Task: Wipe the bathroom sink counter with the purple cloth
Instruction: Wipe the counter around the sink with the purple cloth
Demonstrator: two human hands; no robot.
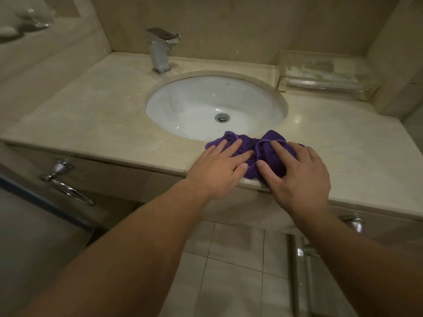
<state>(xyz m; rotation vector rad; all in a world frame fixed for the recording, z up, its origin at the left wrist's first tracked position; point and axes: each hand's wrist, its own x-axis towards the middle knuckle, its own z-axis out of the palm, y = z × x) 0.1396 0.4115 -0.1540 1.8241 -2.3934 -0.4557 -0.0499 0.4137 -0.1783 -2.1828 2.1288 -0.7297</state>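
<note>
A crumpled purple cloth (256, 147) lies on the beige marble counter (91, 115), on the front strip just before the white oval sink basin (201, 104). My left hand (219, 168) rests flat on the cloth's left part with its fingers spread. My right hand (297, 172) presses on the cloth's right part, fingers curled into the bunched fabric. Both hands sit at the counter's front edge. Part of the cloth is hidden under the hands.
A chrome faucet (160, 50) stands behind the basin. A clear glass tray (325, 76) sits at the back right of the counter. A door with a chrome lever handle (64, 181) is at the left. Beige tiled floor (229, 271) lies below.
</note>
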